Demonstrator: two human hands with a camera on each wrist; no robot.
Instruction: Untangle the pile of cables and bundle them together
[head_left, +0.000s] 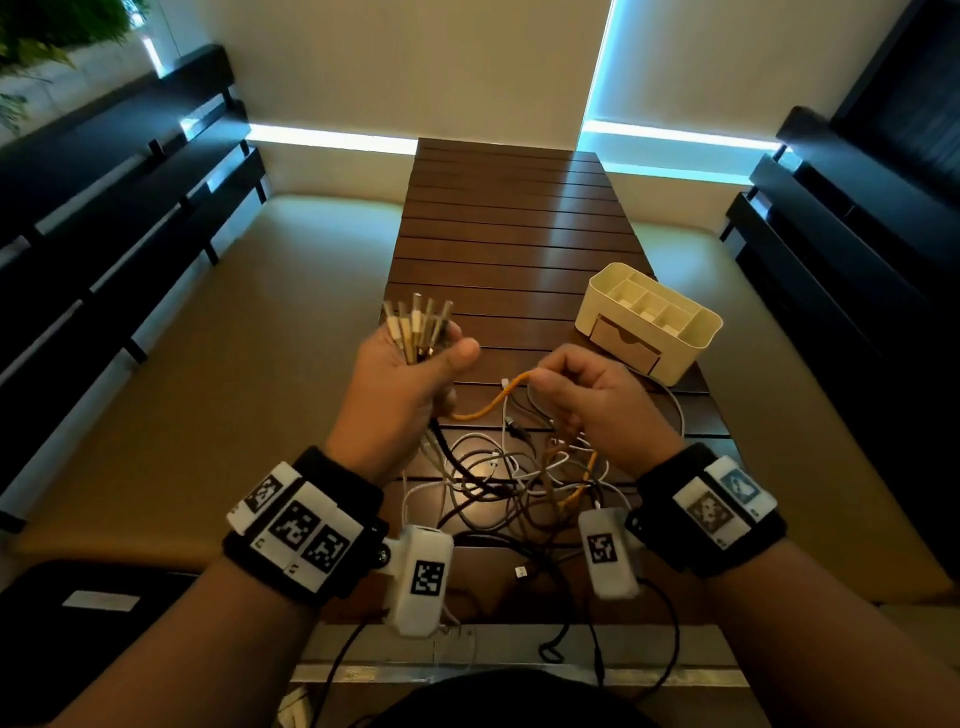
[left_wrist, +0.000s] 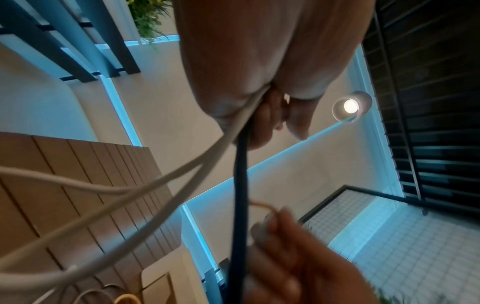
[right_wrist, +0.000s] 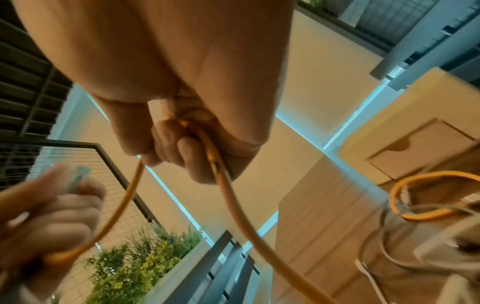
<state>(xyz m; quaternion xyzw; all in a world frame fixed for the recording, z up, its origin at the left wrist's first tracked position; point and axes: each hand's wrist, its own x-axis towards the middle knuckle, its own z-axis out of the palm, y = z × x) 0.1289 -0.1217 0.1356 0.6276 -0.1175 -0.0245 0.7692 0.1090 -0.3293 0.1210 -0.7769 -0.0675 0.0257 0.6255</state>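
My left hand (head_left: 410, 358) is raised above the table and grips a bunch of cable ends (head_left: 418, 325), their plugs fanning upward. White and black cables (left_wrist: 240, 164) hang down from its fist. My right hand (head_left: 576, 387) pinches the orange cable (head_left: 493, 408), which sags between both hands; in the right wrist view the orange cable (right_wrist: 221, 176) runs through its curled fingers (right_wrist: 187, 152). A tangled pile of cables (head_left: 519, 483), white, black, brown and orange, lies on the table below the hands.
A cream desk organiser (head_left: 649, 322) with compartments and a small drawer stands on the slatted wooden table (head_left: 509, 223) at the right. Dark benches (head_left: 130, 208) flank both sides. Loose cable ends (head_left: 519, 571) trail over the near table edge.
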